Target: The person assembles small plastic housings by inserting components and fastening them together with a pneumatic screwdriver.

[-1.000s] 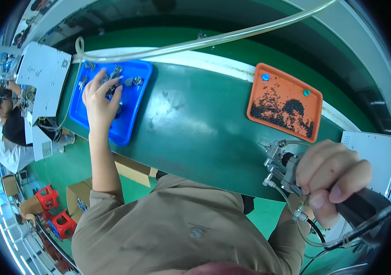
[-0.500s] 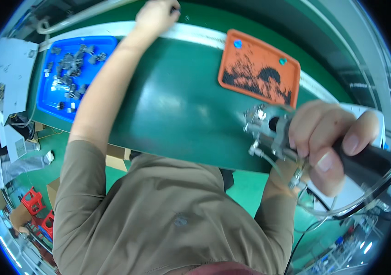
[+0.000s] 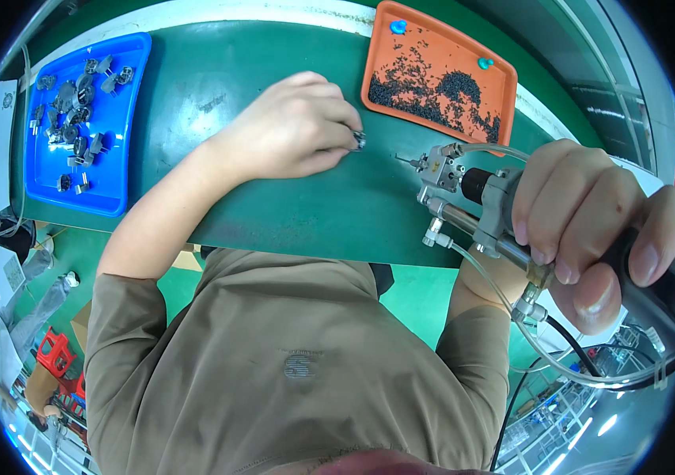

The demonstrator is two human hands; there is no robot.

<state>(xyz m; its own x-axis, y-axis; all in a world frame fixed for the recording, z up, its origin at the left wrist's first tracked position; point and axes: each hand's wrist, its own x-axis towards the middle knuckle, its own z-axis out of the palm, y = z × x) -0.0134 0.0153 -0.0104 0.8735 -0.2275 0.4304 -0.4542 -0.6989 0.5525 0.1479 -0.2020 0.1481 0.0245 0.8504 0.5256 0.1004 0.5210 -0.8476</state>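
Observation:
My left hand [image 3: 306, 127] is closed, fingertips pinching a small dark part with shiny metal bits [image 3: 360, 140] just above the green tabletop; most of it is hidden by the fingers. My right hand [image 3: 579, 214] wraps round the black handle of a hose-fed hand tool [image 3: 504, 202]. This tool has a metal body, a block at the front and a thin pointed tip, which faces left toward the small part, a short gap away from it.
At the left lies a blue tray [image 3: 118, 170] with several grey-and-black parts. An orange tray [image 3: 506, 103] at the back right holds many tiny black pieces and two blue-green knobs. Clear hoses [image 3: 547, 360] loop below the tool. Red stools [image 3: 55, 352] stand on the floor at the left.
My left hand has come back from the table's far edge to the middle, near the tool's tip. The right hand keeps hold of the tool. The view has shifted slightly.

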